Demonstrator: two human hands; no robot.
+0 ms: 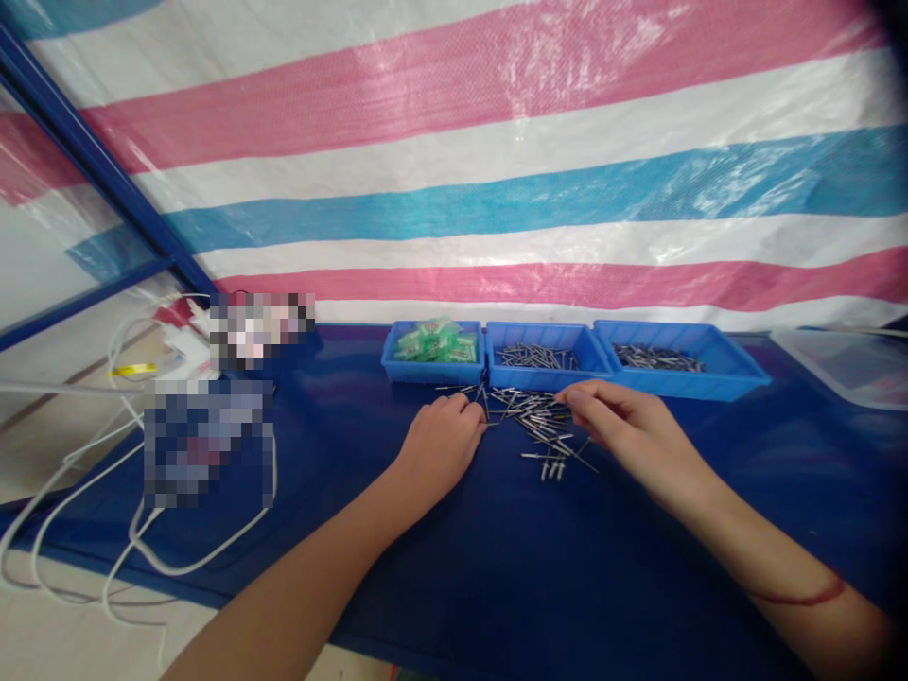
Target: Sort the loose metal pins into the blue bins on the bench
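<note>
A loose pile of metal blind rivets (535,416) with long thin stems lies on the dark blue table, in front of the blue bins. On the pile's left edge rests my left hand (444,435), its fingers bent down and close together beside a few stray rivets. Whether anything is in those fingers is hidden. My right hand (631,430) is at the pile's right edge, thumb and forefinger pinched together; what they hold is too small to make out. Several rivets (552,469) lie side by side at the near edge of the pile.
Behind the pile stand a blue bin (434,375) of green packets, a middle blue bin (550,380) of rivets and a right blue bin (709,383) of small metal parts. A translucent plastic lid or box (844,374) is far right. White cables (199,567) cross the left side.
</note>
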